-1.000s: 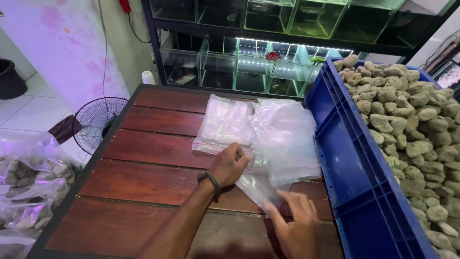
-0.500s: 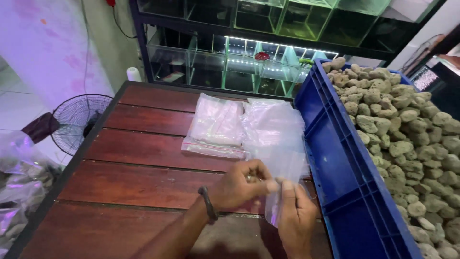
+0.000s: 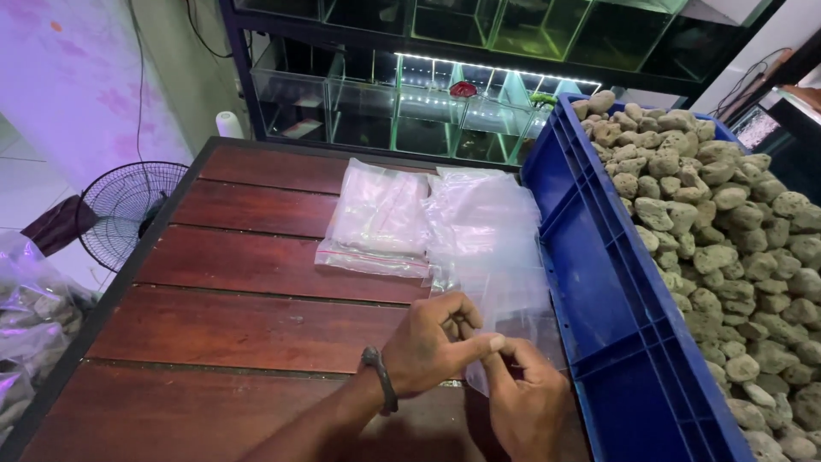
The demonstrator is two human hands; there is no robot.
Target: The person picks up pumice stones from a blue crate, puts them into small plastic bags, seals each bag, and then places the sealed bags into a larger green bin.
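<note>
At your far left a fan (image 3: 128, 210) stands on the floor beside the wooden table (image 3: 248, 316). Your left hand (image 3: 432, 342) pinches the lower edge of a clear plastic bag (image 3: 505, 295) lying at the table's right side; your right hand (image 3: 526, 402) grips the same edge, fingertips meeting. A stack of bags (image 3: 380, 214) lies behind. Right of them sits a blue crate (image 3: 599, 299) of stones (image 3: 727, 231).
</note>
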